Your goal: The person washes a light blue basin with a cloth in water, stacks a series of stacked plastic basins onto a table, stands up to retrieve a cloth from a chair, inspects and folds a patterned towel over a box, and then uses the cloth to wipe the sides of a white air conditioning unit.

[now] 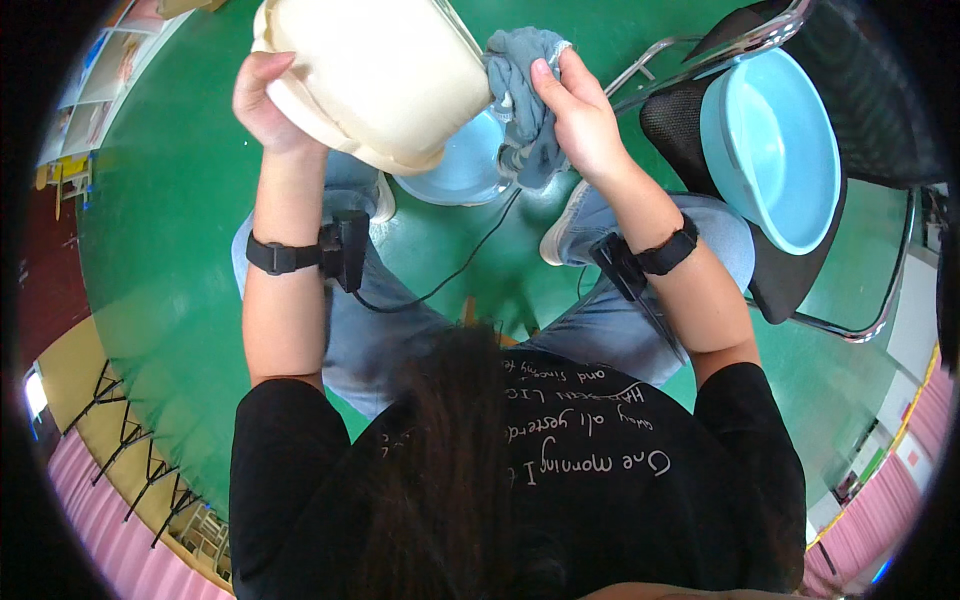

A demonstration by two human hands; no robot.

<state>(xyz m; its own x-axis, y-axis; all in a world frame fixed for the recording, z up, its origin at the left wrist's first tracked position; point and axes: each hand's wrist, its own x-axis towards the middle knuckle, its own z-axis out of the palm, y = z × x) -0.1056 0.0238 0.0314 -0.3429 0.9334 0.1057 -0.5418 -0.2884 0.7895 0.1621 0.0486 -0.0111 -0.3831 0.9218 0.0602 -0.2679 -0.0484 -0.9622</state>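
Observation:
A cream plastic tub (385, 75) is held up and tilted in front of me, its underside and one side showing. My left hand (275, 105) grips its rim at the left, thumb on the outside. In my right hand (580, 115) is a wet-looking grey-blue cloth (525, 100), bunched against the tub's right side and hanging down. Below them on the floor stands a light blue basin (455, 170), partly hidden by the tub.
To the right, a second light blue basin (785, 150) rests tilted on a black chair (690, 140) with metal legs. My knees (370, 320) flank the floor basin. Dark cables (450, 275) run from bands on my forearms. The floor (170, 250) is green.

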